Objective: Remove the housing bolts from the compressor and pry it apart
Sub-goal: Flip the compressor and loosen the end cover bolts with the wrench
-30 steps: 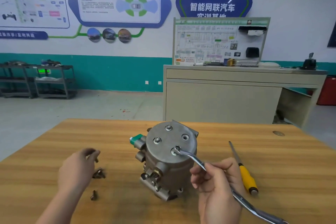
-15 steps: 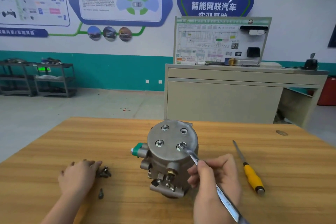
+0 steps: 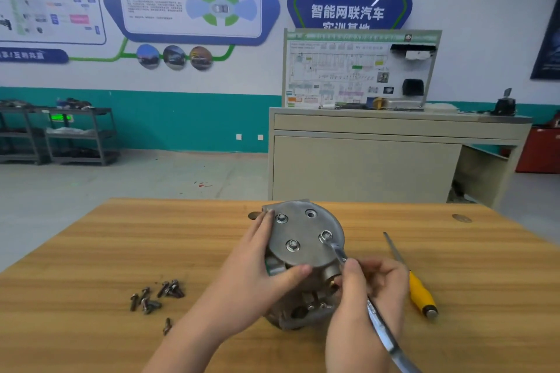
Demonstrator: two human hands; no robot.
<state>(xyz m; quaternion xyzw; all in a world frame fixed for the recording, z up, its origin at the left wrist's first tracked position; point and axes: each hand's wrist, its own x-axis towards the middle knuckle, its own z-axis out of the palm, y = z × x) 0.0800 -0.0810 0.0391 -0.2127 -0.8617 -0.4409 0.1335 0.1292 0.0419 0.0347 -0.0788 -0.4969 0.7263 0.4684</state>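
Right hand (image 3: 368, 285) fingers are curled round the chrome wrench (image 3: 378, 324), whose ring end is seated on a housing bolt (image 3: 325, 235). Left hand (image 3: 257, 275) is clasped round the compressor (image 3: 306, 239), upright mid-counter (image 3: 91, 251). Cast metal, round and smooth, it is judged heavy and rigid, best steadied at the rim.

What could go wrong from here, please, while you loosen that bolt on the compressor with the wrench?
1. The wrench ring sits on the bolt at an angle; it might slip and round the head or knock the right hand.
2. Only the left hand steadies the upright compressor; hard pulling could tip it.
3. The loose removed bolts lie unboxed on the table and could roll off.
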